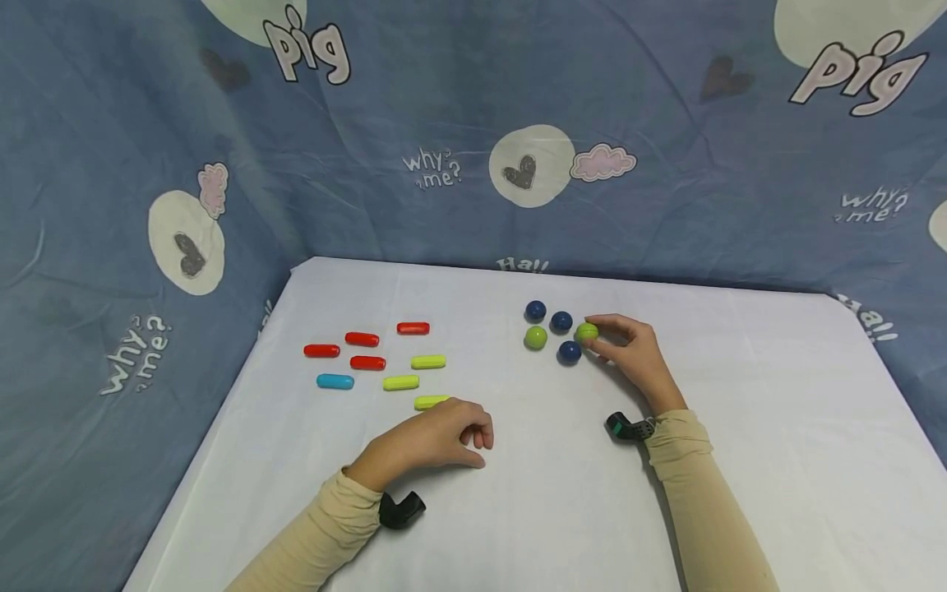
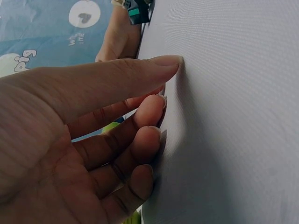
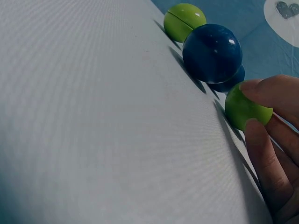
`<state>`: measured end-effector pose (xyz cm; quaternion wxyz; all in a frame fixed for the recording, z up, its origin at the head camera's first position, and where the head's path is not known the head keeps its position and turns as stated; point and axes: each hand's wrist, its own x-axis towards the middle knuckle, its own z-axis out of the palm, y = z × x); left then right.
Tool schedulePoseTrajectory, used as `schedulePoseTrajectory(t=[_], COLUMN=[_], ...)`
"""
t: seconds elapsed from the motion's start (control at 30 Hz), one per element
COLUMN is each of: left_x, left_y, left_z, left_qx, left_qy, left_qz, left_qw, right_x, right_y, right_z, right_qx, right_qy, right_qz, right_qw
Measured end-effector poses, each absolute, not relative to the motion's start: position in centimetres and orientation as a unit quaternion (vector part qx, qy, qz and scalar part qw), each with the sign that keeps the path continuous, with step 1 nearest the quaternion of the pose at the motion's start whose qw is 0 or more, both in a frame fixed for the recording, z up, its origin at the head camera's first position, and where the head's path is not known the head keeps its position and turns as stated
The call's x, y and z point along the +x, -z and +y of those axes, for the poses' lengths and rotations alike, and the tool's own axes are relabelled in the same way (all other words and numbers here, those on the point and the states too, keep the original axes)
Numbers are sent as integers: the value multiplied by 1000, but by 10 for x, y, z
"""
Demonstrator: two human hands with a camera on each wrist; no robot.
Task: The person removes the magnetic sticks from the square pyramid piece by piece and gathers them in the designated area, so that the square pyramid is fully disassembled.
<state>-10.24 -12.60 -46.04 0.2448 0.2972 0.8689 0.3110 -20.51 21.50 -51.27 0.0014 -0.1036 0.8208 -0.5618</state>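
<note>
Between thumb and fingers, my right hand (image 1: 630,353) pinches a green ball (image 3: 244,110) at the right side of a small group of balls. Close by lie another green ball (image 1: 536,338) and three dark blue balls, one of them nearest the viewer (image 1: 569,353). My left hand (image 1: 442,433) rests low on the white table with loosely bent fingers and nothing in its grasp. Just behind it a yellow-green stick (image 1: 431,402) is partly covered by the hand. In the left wrist view the thumb (image 2: 140,74) touches the cloth.
Left of the balls lie several red sticks (image 1: 362,339), a blue stick (image 1: 335,381) and two more yellow-green sticks (image 1: 401,382). A white cloth covers the table (image 1: 547,493). Blue printed fabric (image 1: 459,99) hangs behind and along the left side.
</note>
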Motion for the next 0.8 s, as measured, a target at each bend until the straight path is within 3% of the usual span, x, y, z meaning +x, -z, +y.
schedulePoseTrajectory(t=[0.8], left_x=[-102], left_y=[461], left_z=[-125], left_qx=[295], left_qy=[-311], left_qz=[868], left_qw=[250], right_x=[-204], right_y=[511], right_z=[215], right_qx=[-104], right_qy=[560], right_qz=[822], right_qw=[2])
